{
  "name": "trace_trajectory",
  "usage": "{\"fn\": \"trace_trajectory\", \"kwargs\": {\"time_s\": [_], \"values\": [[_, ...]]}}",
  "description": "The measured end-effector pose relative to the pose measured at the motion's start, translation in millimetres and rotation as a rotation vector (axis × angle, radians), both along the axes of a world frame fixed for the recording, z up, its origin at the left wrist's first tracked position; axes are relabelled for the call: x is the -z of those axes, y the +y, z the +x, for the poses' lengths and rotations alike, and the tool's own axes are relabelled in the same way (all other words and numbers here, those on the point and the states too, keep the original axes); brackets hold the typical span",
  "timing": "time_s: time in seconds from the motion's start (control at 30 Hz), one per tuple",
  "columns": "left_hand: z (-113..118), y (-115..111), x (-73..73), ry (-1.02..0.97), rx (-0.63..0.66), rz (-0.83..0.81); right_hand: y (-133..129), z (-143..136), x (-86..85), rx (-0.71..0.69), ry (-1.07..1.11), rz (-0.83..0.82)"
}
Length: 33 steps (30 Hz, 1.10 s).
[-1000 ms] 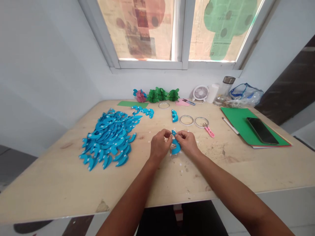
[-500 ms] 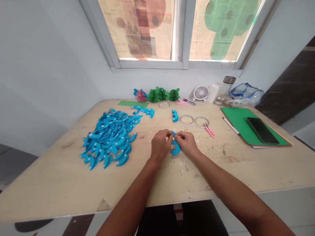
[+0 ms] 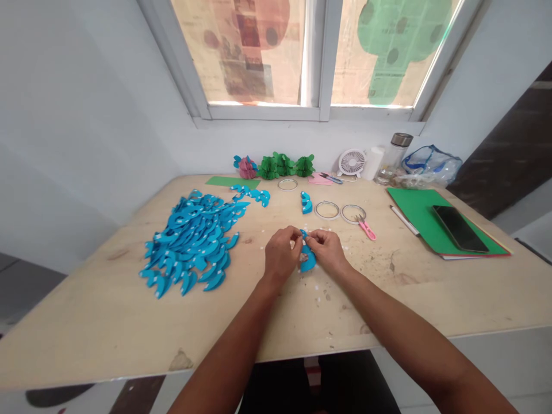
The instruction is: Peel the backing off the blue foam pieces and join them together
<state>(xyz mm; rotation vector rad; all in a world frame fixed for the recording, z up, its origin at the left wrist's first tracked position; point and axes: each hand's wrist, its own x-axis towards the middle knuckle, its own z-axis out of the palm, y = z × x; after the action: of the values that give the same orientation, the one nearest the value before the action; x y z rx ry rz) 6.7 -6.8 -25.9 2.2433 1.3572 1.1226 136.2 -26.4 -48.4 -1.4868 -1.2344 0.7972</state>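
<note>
Both of my hands meet over the middle of the table around a curved blue paper piece [image 3: 307, 261]. My left hand [image 3: 282, 248] pinches its upper left edge, fingers closed. From the other side my right hand [image 3: 326, 248] pinches the same piece near its top. The fingertips hide part of the paper; its rounded lower end shows below them. To the left lies a big heap of similar blue paper pieces [image 3: 194, 238], many with small white squares on them. Another blue paper piece [image 3: 306, 203] lies just beyond my hands.
Tape rolls [image 3: 327, 210] and pink-handled snips [image 3: 366, 227] lie beyond my right hand. Farther right, a phone [image 3: 460, 229] rests on green sheets [image 3: 414, 221] beside a white pen [image 3: 404, 219]. Along the wall stand green paper ornaments [image 3: 283, 165], a small fan [image 3: 352, 163] and a bottle [image 3: 394, 158].
</note>
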Motion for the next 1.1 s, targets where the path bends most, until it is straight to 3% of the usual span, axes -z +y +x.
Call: {"fn": "trace_trajectory", "kwargs": {"time_s": [0.43, 0.77, 1.1], "values": [[2.9, 6.8, 1.2, -0.637, 0.053, -0.472, -6.8, -4.0, -9.7, -0.008, -0.183, 0.056], [2.1, 4.3, -6.0, -0.764, 0.075, -0.634, -7.5, -4.0, -9.6, -0.016, -0.17, 0.056], [2.7, 11.5, 6.7, -0.859, 0.101, -0.742, -10.9, -5.9, -13.0, -0.006, -0.324, 0.116]]}}
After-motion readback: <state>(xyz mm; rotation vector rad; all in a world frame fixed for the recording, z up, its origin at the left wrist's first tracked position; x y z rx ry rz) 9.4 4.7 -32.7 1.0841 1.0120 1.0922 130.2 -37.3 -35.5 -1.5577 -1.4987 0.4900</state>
